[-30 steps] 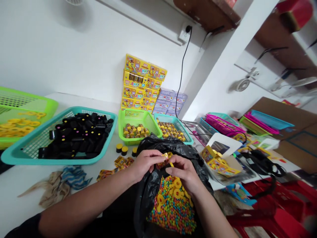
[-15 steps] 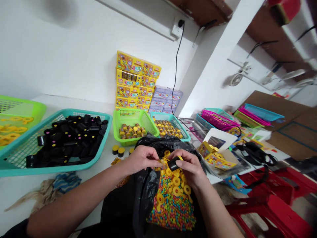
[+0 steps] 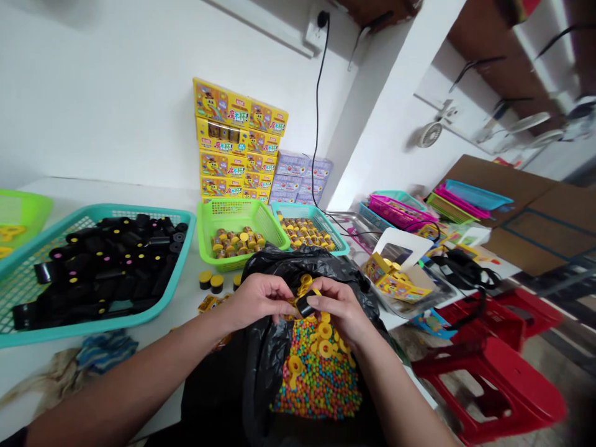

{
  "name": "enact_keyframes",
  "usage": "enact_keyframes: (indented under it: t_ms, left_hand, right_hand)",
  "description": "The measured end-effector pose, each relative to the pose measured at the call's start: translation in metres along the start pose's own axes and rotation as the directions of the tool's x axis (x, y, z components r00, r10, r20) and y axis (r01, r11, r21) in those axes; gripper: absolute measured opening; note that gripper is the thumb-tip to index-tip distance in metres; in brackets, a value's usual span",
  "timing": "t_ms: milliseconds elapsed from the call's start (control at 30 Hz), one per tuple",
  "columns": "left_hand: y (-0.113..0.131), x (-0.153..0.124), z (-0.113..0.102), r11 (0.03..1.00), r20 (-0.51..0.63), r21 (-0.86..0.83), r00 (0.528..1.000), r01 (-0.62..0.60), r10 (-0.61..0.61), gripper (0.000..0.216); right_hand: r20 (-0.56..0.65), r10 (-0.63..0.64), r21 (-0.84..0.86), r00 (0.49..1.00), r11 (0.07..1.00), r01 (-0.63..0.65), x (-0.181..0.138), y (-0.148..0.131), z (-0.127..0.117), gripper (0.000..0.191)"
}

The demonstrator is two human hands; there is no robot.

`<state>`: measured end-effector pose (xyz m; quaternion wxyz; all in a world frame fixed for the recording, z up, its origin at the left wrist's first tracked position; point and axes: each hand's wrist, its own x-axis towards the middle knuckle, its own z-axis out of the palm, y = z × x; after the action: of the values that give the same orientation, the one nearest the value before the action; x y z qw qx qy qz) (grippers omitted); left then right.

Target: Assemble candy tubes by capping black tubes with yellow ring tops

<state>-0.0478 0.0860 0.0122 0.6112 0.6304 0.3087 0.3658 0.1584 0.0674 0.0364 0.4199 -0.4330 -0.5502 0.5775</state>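
Observation:
My right hand (image 3: 339,305) holds a small black cup with a yellow lid (image 3: 305,305), tilted on its side between thumb and fingers. My left hand (image 3: 266,299) is closed in a pinch against the cup's left side, on a small yellow-brown label partly hidden by the fingertips. Both hands are above a black plastic bag (image 3: 261,366) folded open around many coloured candy balls (image 3: 321,385). Yellow plastic rings with stems (image 3: 325,347) lie on the candy. Left of the bag stand several black cups with yellow lids (image 3: 216,284), beside printed yellow labels (image 3: 208,303).
A teal basket (image 3: 179,273) of black cups stands left; a green basket (image 3: 279,239) and another teal basket (image 3: 342,247) hold labelled cups. Yellow boxes (image 3: 237,164) are stacked behind. An open display box (image 3: 400,285) is on the right, red stools (image 3: 521,379) below. A cloth (image 3: 105,351) lies front left.
The label in my left hand has come up against the black cup, and my two hands are closer together. The view has shifted slightly, moving the scene leftward.

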Motion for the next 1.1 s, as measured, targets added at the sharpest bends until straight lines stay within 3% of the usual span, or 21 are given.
enact_keyframes:
  t_ms: [200, 533, 767, 1100]
  left_hand:
    - [-0.006, 0.002, 0.002, 0.998, -0.032, -0.055, 0.999, 0.037, -0.039, 0.028]
    - [-0.004, 0.000, 0.007, 0.995, -0.040, -0.057, 0.996, 0.076, -0.078, 0.026]
    - [-0.003, -0.004, 0.014, 0.929, 0.039, -0.342, 0.990, 0.143, -0.138, 0.027]
    - [-0.005, -0.002, 0.017, 0.875, 0.029, -0.456, 0.986, 0.161, -0.166, 0.024]
  right_hand:
    - [-0.102, -0.054, -0.051, 0.993, 0.997, 0.049, 0.000, 0.002, 0.004, 0.029]
    - [-0.035, -0.085, -0.120, 0.996, 0.989, 0.080, 0.000, 0.002, 0.006, 0.032]
    - [0.052, -0.081, -0.125, 0.995, 0.988, 0.087, -0.001, -0.002, 0.004, 0.031]
    - [0.009, -0.205, -0.195, 0.979, 0.960, 0.203, -0.005, 0.000, -0.005, 0.025]
